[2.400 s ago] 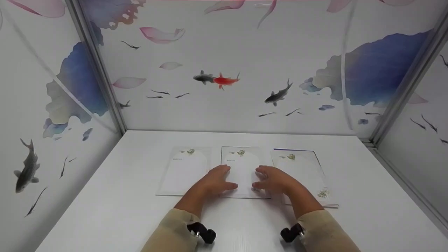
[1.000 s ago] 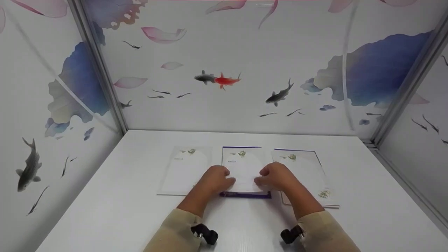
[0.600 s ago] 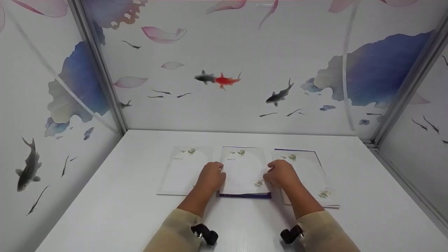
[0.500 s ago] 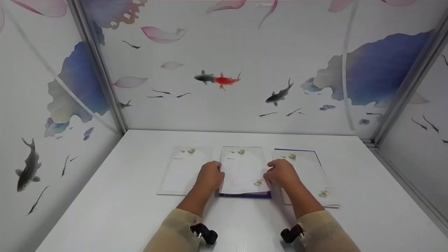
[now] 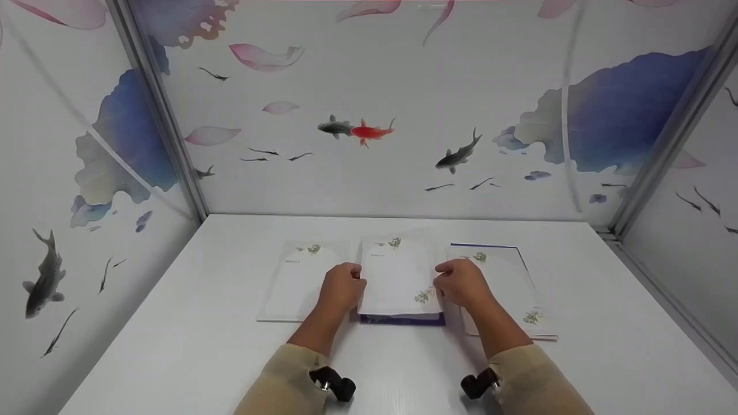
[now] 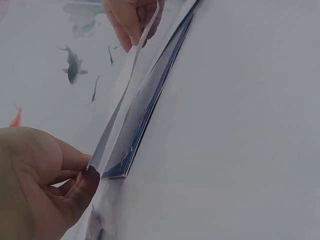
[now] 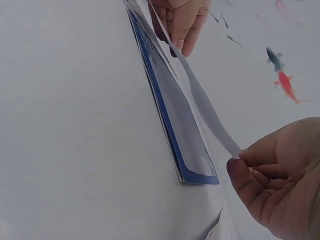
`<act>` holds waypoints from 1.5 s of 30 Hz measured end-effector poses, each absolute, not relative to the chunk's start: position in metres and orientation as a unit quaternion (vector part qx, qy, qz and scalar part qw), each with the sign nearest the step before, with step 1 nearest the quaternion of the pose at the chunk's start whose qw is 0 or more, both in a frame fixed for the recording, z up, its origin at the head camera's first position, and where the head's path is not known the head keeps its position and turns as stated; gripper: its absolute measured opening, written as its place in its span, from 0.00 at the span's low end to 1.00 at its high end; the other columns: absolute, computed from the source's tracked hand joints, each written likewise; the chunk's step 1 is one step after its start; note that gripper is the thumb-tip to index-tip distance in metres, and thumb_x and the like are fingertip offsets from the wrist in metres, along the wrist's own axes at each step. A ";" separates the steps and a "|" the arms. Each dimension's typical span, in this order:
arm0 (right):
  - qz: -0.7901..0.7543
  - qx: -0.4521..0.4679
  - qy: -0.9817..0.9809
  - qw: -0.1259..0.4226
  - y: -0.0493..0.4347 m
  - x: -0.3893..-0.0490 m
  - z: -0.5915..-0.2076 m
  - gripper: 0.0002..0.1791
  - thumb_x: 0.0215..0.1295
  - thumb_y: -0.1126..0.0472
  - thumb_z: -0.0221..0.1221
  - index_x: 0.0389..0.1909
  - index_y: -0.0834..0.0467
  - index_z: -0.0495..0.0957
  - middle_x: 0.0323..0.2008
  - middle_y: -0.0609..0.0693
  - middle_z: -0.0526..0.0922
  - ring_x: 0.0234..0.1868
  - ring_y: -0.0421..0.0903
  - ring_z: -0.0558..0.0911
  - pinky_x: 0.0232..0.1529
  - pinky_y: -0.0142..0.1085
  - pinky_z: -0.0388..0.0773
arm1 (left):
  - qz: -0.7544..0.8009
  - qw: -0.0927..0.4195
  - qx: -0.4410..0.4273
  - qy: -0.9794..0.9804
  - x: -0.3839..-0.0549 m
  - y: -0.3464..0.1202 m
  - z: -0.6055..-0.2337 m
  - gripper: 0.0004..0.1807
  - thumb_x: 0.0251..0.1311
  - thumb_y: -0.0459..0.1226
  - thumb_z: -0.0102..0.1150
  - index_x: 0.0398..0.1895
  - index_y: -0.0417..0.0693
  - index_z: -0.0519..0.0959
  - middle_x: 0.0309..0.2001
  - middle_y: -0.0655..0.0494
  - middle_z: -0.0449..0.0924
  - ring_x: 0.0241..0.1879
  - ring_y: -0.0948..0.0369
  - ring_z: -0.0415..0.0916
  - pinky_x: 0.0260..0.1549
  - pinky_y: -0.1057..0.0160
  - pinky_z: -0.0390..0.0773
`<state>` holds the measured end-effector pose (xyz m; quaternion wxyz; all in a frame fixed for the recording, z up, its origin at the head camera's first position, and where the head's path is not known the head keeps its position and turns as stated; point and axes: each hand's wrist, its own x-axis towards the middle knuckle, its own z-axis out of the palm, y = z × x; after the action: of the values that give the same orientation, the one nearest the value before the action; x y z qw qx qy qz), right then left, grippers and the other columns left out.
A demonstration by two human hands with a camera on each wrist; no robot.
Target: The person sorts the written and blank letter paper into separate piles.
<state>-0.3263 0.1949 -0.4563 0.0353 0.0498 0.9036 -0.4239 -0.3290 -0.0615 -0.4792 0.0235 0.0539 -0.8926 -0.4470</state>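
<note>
Both hands hold one printed paper sheet (image 5: pixel 398 276) by its sides, with floral drawings at its top and lower right corner. My left hand (image 5: pixel 343 287) pinches the left edge between thumb and fingers. The opposite edge is pinched by my right hand (image 5: pixel 464 281). Both wrist views show the sheet (image 6: pixel 114 125) raised and bowed slightly. Beneath it lies a thin stack with a blue border (image 5: pixel 403 319), also seen as a blue-edged stack (image 7: pixel 165 100) in the right wrist view; most of its top is hidden in the head view.
A similar printed stack (image 5: pixel 291 288) lies on the left, partly behind the left hand. Another stack (image 5: pixel 501 294), with a blue strip at its far edge, lies on the right. The white table (image 5: pixel 403 369) meets a back wall (image 5: pixel 375 190) painted with fish.
Earlier the hands were over the middle stack; they moved apart to the sheet's sides. The sheet has since risen slightly and shifted away from me, showing the blue border below its near edge.
</note>
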 end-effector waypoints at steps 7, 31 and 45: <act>-0.481 0.074 0.872 0.050 0.179 -0.332 -0.457 0.21 0.74 0.61 0.64 0.66 0.56 0.82 0.54 0.57 0.87 0.50 0.50 0.88 0.55 0.42 0.88 | -0.472 0.032 0.088 -0.877 -0.329 -0.075 -0.477 0.22 0.75 0.35 0.60 0.70 0.44 0.80 0.61 0.48 0.85 0.67 0.50 0.80 0.69 0.48 0.79; -0.575 0.069 0.813 0.050 0.049 -0.326 -0.467 0.21 0.72 0.63 0.66 0.64 0.55 0.83 0.46 0.52 0.87 0.44 0.46 0.88 0.50 0.38 0.89 | -0.445 0.045 0.118 -0.887 -0.314 -0.206 -0.478 0.23 0.77 0.37 0.55 0.73 0.46 0.77 0.67 0.44 0.81 0.69 0.46 0.78 0.70 0.46 0.78; -0.601 0.021 0.789 0.127 0.030 -0.322 -0.478 0.20 0.74 0.62 0.64 0.64 0.55 0.83 0.57 0.51 0.87 0.53 0.45 0.88 0.59 0.40 0.88 | -0.424 0.046 0.157 -0.891 -0.306 -0.233 -0.481 0.23 0.77 0.36 0.54 0.71 0.42 0.77 0.66 0.41 0.81 0.69 0.43 0.77 0.72 0.43 0.76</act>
<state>-0.3222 0.0298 -0.4783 0.1273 0.0207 0.7889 -0.6009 -0.3064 -0.2329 -0.4813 0.0465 0.1565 -0.8908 -0.4241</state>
